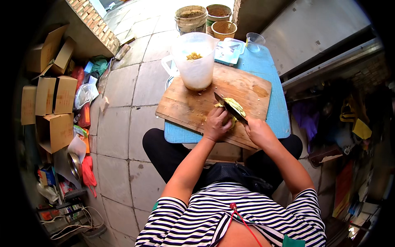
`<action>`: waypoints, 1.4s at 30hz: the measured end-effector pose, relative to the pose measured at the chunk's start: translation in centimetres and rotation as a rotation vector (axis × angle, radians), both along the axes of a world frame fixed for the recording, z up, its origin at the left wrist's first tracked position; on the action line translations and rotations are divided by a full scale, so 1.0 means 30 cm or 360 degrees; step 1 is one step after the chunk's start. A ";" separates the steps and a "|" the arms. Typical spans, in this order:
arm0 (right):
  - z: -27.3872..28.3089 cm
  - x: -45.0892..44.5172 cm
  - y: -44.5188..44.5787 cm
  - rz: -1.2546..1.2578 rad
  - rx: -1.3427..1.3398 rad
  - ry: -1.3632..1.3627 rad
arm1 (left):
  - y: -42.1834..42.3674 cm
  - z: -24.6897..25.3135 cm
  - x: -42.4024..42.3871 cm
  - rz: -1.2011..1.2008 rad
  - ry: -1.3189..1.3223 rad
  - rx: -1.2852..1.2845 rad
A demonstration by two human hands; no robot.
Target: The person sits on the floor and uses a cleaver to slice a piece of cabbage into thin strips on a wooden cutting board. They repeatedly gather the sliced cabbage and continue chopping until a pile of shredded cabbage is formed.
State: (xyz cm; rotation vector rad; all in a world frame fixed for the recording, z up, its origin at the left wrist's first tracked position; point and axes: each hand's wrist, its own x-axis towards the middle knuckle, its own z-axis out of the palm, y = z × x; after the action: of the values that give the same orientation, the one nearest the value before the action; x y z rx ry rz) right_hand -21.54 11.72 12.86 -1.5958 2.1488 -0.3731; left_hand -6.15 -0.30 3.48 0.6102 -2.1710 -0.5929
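Observation:
My right hand [258, 130] grips the handle of a dark-bladed kitchen knife [230, 108]. Its blade slants across a pale yellow-green vegetable, with a heap of cut pieces [235, 106] lying along the blade's far side. My left hand [218, 123] is bent over the uncut part on the near side, fingers curled close to the blade and hiding most of it. Both hands work over a wooden cutting board [185, 103]. Near the board's far left side stands a translucent plastic measuring jug [197, 68] with yellowish chopped bits visible in it.
The board rests on a small blue table [274, 114]. Behind the jug are a blue-and-white plastic package [230, 51] and a clear plastic cup [255, 41]. Past the table stand used buckets [191, 20] and a yellow basket [224, 28]. Cardboard boxes [61, 132] line the left wall.

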 end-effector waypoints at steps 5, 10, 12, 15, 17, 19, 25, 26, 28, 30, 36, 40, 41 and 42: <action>0.030 -0.002 -0.006 0.0054 0.0150 0.0011 | -0.002 -0.019 0.010 0.0047 -0.0022 0.0005; -0.156 0.017 -0.092 -0.0008 0.0060 0.0009 | -0.006 -0.020 -0.002 0.0024 -0.0047 0.0074; -0.196 0.029 -0.103 -0.0075 0.0001 -0.0017 | -0.006 -0.029 -0.003 0.0032 0.0010 0.0036; -0.190 0.022 -0.092 -0.0095 -0.0074 -0.0097 | -0.006 -0.035 0.000 0.0070 0.0001 0.0028; -0.197 0.003 -0.073 -0.0128 -0.0179 -0.0201 | -0.002 -0.034 0.002 0.0067 0.0042 0.0037; -0.175 0.004 -0.061 -0.0157 -0.0251 -0.0246 | -0.004 -0.032 0.001 0.0068 0.0067 0.0021; 0.002 0.034 -0.014 -0.0058 -0.0072 -0.0043 | -0.003 -0.029 0.009 0.0051 0.0012 0.0005; 0.008 0.032 -0.008 -0.0041 -0.0036 -0.0019 | -0.003 -0.032 0.009 0.0048 0.0038 -0.0019; 0.017 0.024 -0.005 -0.0004 0.0043 0.0020 | -0.003 -0.033 0.008 0.0040 0.0054 -0.0033; 0.023 0.014 -0.013 0.0034 0.0131 0.0050 | -0.006 -0.036 0.006 0.0027 0.0038 -0.0011; -0.106 0.021 -0.062 0.0041 0.0157 0.0156 | -0.006 -0.045 0.011 0.0025 -0.0087 0.0043; -0.206 0.019 -0.086 -0.0034 -0.0107 0.0030 | 0.002 -0.044 0.005 0.0082 0.0006 0.0025; -0.209 0.009 -0.080 -0.0047 -0.0140 -0.0015 | -0.001 -0.042 0.004 0.0083 -0.0006 0.0026; -0.191 0.004 -0.078 -0.0058 -0.0174 -0.0056 | -0.005 -0.038 0.001 0.0087 -0.0013 0.0027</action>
State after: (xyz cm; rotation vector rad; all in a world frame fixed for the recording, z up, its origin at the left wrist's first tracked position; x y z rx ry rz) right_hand -21.43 9.39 7.14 -1.5979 2.1664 -0.5344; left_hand -6.12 -0.44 2.34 0.6796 -2.1523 -0.5811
